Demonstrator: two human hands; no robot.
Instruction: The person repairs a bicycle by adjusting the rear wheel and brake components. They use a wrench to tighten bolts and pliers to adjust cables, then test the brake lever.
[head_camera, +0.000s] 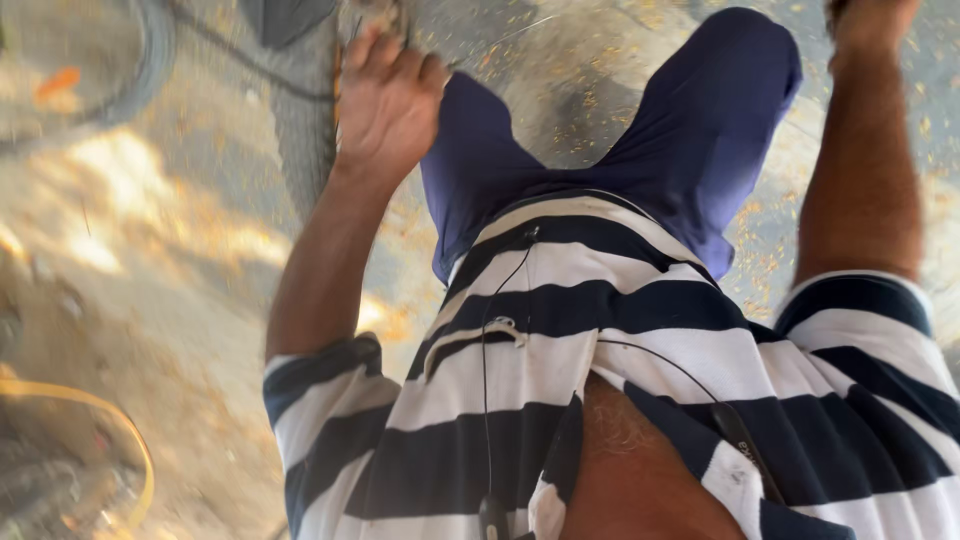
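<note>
Head view looks straight down the person's striped shirt (560, 400) and blue shorts (690, 130). The left hand (385, 100) hangs at the far left, fingers loosely curled against a blurred metal object (375, 12) at the top edge. The right hand (868, 20), far right, is cut off; its grip can't be told. Sawdust (760, 265) speckles the ground.

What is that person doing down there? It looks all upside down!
The camera looks straight down the person's own body, so you see a striped shirt and blue shorts above a ground sprinkled with sawdust. The left hand reaches down with its fingers curled around something small near the ground, but the picture is too blurry to tell what. The right hand is mostly cut off at the top edge, so what it is doing cannot be seen. A thin black cable hangs down the shirt.
</note>
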